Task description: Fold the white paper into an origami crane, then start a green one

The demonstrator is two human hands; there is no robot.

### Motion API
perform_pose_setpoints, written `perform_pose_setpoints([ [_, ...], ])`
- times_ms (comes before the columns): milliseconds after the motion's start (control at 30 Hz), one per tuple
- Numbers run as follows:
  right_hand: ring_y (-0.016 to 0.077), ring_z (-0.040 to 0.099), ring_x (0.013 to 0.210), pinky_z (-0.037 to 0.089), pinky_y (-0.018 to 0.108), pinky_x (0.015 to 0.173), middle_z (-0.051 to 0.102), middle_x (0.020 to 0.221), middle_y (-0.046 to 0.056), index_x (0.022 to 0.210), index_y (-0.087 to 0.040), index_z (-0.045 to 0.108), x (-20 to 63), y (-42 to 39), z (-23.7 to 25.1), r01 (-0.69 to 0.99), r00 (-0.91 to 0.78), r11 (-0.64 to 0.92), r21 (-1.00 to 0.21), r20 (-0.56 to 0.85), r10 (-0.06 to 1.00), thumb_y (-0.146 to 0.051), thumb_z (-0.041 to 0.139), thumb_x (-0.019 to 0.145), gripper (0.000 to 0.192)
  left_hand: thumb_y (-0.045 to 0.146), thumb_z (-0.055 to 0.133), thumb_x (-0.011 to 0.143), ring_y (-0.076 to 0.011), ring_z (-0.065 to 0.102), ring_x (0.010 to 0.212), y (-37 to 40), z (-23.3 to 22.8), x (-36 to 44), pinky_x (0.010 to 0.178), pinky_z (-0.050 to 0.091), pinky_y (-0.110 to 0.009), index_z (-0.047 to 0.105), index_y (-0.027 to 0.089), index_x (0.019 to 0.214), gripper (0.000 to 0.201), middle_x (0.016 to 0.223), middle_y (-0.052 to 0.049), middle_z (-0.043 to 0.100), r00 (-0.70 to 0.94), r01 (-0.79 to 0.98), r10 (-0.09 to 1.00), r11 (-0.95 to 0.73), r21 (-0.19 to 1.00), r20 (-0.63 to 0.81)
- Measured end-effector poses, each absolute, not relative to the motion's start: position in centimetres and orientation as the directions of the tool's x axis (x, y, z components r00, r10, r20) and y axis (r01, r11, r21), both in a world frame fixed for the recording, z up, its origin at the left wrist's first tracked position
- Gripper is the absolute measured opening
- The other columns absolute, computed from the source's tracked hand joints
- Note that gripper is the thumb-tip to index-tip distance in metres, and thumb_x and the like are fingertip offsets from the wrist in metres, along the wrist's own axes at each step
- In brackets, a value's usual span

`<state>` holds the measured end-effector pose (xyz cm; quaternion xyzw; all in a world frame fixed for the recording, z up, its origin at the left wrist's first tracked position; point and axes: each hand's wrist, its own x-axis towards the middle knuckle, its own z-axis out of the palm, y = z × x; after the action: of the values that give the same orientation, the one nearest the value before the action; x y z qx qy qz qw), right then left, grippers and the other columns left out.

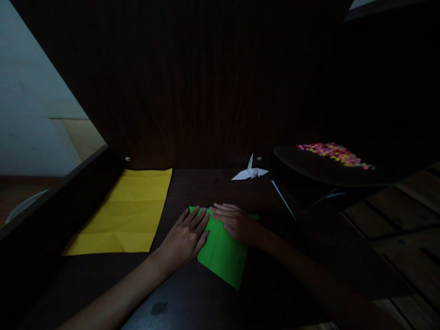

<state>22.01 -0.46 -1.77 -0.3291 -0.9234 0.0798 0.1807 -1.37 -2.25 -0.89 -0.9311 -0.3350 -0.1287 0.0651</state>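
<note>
A green sheet of paper, which looks folded, lies on the dark wooden desk. My left hand rests flat on its left edge, fingers stretched out. Across the upper part of the same paper lies my right hand, palm down with its fingers extended and slightly apart. The tips of both hands nearly meet at the top of the sheet. Parts of the paper's top and sides are hidden under the hands. Neither hand grips anything.
A creased yellow paper lies on the left. At the back stands a white origami crane, with a thin white strip to its right. Small pink and yellow pieces cover part of a raised dark shelf.
</note>
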Motion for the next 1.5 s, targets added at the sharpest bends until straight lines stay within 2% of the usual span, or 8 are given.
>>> perform_pose_setpoints([
  [500,0.0247,0.046,0.133,0.041,0.048,0.108,0.053,0.140,0.010,0.131,-0.014,0.058,22.02,-0.47,-1.58,0.560,-0.710,0.769,-0.308,0.300,0.637,-0.005,0.045,0.084,0.049,0.040,0.038,0.099,-0.0338,0.041,0.135,-2.41,-1.51,-1.52,0.107,0.036,-0.055,0.046,0.014,0.140,0.049,0.144,-0.017,0.048,0.688,0.705,0.668,-0.708,-0.040,0.285],
  [800,0.0227,0.045,0.134,0.041,0.045,0.109,0.053,0.140,0.009,0.130,-0.016,0.059,22.19,-0.29,-1.57,0.558,-0.714,0.769,-0.311,0.294,0.636,-0.006,0.047,0.086,0.047,0.039,0.038,0.098,-0.0376,0.044,0.132,-2.64,-1.31,-1.46,0.101,0.038,-0.058,0.049,0.016,0.139,0.048,0.142,-0.016,0.050,0.670,0.727,0.691,-0.684,-0.052,0.272],
  [1100,0.0224,0.045,0.134,0.041,0.047,0.108,0.053,0.141,0.008,0.130,-0.018,0.058,22.27,-0.19,-1.43,0.548,-0.722,0.772,-0.324,0.284,0.631,-0.004,0.048,0.084,0.050,0.037,0.038,0.098,-0.0420,0.041,0.132,-2.94,-0.89,-1.31,0.093,0.040,-0.061,0.049,0.020,0.140,0.046,0.143,-0.015,0.049,0.646,0.752,0.714,-0.657,-0.063,0.269],
  [1333,0.0222,0.045,0.134,0.040,0.045,0.109,0.052,0.141,0.007,0.130,-0.018,0.058,22.30,-0.19,-1.43,0.555,-0.725,0.771,-0.313,0.272,0.632,-0.004,0.048,0.084,0.049,0.039,0.035,0.099,-0.0369,0.040,0.134,-2.73,-1.59,-1.40,0.106,0.030,-0.063,0.047,0.017,0.140,0.048,0.143,-0.015,0.049,0.673,0.727,0.684,-0.683,-0.077,0.282],
  [1500,0.0226,0.045,0.134,0.041,0.046,0.109,0.053,0.140,0.008,0.130,-0.017,0.058,22.20,-0.25,-1.38,0.560,-0.723,0.768,-0.313,0.270,0.637,-0.005,0.046,0.086,0.048,0.039,0.038,0.099,-0.0380,0.043,0.132,-2.70,-1.49,-1.42,0.101,0.038,-0.060,0.047,0.017,0.140,0.048,0.143,-0.015,0.049,0.670,0.730,0.692,-0.680,-0.070,0.269],
])
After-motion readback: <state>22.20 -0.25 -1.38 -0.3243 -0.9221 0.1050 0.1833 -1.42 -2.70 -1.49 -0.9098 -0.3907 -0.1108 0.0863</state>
